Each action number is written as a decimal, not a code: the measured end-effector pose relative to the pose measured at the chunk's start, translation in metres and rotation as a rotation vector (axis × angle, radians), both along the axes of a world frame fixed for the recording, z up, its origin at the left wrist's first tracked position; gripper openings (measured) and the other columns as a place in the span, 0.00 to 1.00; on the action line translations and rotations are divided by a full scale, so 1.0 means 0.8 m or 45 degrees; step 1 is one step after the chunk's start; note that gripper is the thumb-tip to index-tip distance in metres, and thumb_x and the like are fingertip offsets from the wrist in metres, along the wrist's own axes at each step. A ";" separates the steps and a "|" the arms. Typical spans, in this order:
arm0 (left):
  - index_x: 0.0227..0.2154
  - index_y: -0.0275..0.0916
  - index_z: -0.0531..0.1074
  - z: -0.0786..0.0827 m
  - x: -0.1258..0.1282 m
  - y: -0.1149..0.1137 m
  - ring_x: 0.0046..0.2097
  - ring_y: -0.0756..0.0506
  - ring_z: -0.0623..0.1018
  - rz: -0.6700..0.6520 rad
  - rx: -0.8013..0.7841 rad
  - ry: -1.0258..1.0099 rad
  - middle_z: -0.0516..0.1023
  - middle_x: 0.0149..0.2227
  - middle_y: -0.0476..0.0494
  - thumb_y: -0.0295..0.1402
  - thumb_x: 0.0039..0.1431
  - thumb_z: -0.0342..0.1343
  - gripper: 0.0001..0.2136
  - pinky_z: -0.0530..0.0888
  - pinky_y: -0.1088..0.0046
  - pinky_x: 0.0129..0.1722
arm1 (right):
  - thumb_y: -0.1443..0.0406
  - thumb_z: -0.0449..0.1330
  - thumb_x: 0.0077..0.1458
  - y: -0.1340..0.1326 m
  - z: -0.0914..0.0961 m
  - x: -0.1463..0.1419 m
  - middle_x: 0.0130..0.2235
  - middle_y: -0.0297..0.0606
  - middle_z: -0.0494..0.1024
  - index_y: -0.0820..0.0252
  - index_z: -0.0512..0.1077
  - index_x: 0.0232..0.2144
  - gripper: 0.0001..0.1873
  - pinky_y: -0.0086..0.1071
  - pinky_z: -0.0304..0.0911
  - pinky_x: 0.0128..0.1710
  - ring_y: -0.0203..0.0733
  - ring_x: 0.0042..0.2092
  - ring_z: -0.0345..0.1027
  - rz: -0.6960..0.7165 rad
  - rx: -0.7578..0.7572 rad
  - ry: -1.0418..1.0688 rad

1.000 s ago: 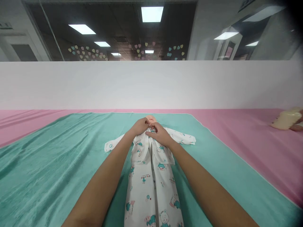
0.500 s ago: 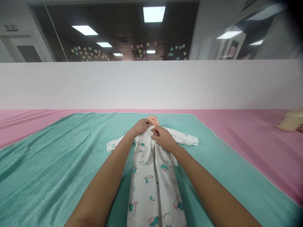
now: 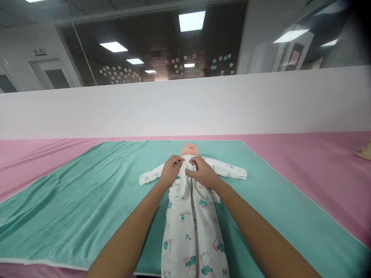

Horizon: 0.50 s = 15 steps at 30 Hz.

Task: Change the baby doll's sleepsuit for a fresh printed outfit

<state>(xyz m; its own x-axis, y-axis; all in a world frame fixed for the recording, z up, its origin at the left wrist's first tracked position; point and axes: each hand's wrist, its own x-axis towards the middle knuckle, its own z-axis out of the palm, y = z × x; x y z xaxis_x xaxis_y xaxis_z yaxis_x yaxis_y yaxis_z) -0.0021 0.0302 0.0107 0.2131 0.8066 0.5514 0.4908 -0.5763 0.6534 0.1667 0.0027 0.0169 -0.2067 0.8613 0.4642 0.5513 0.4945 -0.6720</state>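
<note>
- We see the baby doll (image 3: 189,148) lying face up on the teal blanket (image 3: 87,193), its long axis running away from us, head far, legs near.
- Our left hand (image 3: 171,172) and right hand (image 3: 204,173) each pinch the sleepsuit (image 3: 191,224) front at the chest, grip closed.

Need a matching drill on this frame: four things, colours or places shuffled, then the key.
1 sleepsuit
2 blanket
3 sheet
4 doll's head

a pink, showing around the outer edges
b white with cartoon prints
c teal, spread under the doll
d peach, bare, at the collar end

Pairs: 1-b, 2-c, 3-a, 4-d
</note>
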 end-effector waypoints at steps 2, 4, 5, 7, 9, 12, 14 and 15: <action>0.37 0.40 0.70 0.003 0.001 -0.006 0.46 0.48 0.69 -0.040 0.016 0.041 0.70 0.41 0.45 0.34 0.58 0.45 0.10 0.64 0.72 0.48 | 0.60 0.58 0.42 -0.005 0.004 0.000 0.37 0.33 0.64 0.57 0.63 0.36 0.15 0.29 0.54 0.33 0.35 0.33 0.58 -0.043 -0.020 -0.126; 0.38 0.40 0.70 0.007 0.003 -0.010 0.48 0.47 0.67 -0.062 0.036 0.113 0.69 0.41 0.45 0.37 0.57 0.48 0.10 0.63 0.71 0.50 | 0.61 0.56 0.45 -0.009 0.006 -0.002 0.36 0.34 0.64 0.57 0.63 0.34 0.11 0.29 0.52 0.31 0.35 0.32 0.58 -0.115 -0.014 -0.218; 0.38 0.41 0.71 0.008 0.004 -0.010 0.48 0.46 0.67 -0.064 0.043 0.150 0.69 0.41 0.45 0.38 0.56 0.50 0.10 0.62 0.70 0.50 | 0.62 0.54 0.46 -0.010 0.007 -0.004 0.35 0.34 0.64 0.57 0.63 0.33 0.09 0.29 0.51 0.30 0.35 0.31 0.58 -0.152 -0.003 -0.248; 0.36 0.41 0.71 0.010 0.006 -0.012 0.48 0.46 0.66 -0.052 0.044 0.207 0.69 0.41 0.45 0.38 0.55 0.52 0.09 0.62 0.69 0.50 | 0.63 0.52 0.48 -0.011 0.007 -0.006 0.34 0.35 0.64 0.58 0.63 0.31 0.06 0.29 0.50 0.30 0.36 0.31 0.58 -0.210 0.029 -0.296; 0.34 0.41 0.72 0.012 0.007 -0.013 0.48 0.45 0.66 -0.021 0.042 0.243 0.69 0.40 0.46 0.38 0.54 0.53 0.08 0.62 0.69 0.49 | 0.65 0.52 0.48 -0.009 0.004 -0.009 0.32 0.36 0.65 0.58 0.63 0.29 0.03 0.30 0.49 0.30 0.37 0.31 0.58 -0.256 0.076 -0.334; 0.31 0.41 0.72 0.017 0.008 -0.017 0.45 0.45 0.67 0.025 0.077 0.286 0.70 0.37 0.46 0.38 0.53 0.54 0.08 0.63 0.70 0.46 | 0.67 0.51 0.49 -0.005 0.000 -0.010 0.30 0.37 0.66 0.58 0.63 0.27 0.02 0.30 0.48 0.29 0.38 0.31 0.58 -0.320 0.162 -0.363; 0.29 0.40 0.72 0.020 0.009 -0.021 0.42 0.46 0.68 0.016 0.078 0.286 0.70 0.35 0.46 0.38 0.53 0.53 0.08 0.64 0.71 0.42 | 0.67 0.50 0.49 -0.003 -0.002 -0.009 0.28 0.36 0.67 0.58 0.64 0.25 0.04 0.30 0.48 0.29 0.37 0.30 0.58 -0.333 0.201 -0.333; 0.28 0.40 0.72 0.022 0.010 -0.023 0.40 0.46 0.68 0.010 0.054 0.270 0.71 0.33 0.46 0.38 0.53 0.53 0.08 0.64 0.72 0.40 | 0.67 0.50 0.50 -0.002 -0.002 -0.008 0.27 0.35 0.67 0.58 0.64 0.24 0.05 0.30 0.48 0.29 0.37 0.30 0.58 -0.322 0.197 -0.296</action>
<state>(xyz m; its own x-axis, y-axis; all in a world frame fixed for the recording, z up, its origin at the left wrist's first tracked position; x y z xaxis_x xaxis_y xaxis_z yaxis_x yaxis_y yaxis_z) 0.0059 0.0117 0.0282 0.3214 0.7857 0.5286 0.6193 -0.5967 0.5103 0.1605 0.0014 0.0154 -0.1114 0.8217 0.5589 0.7982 0.4090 -0.4423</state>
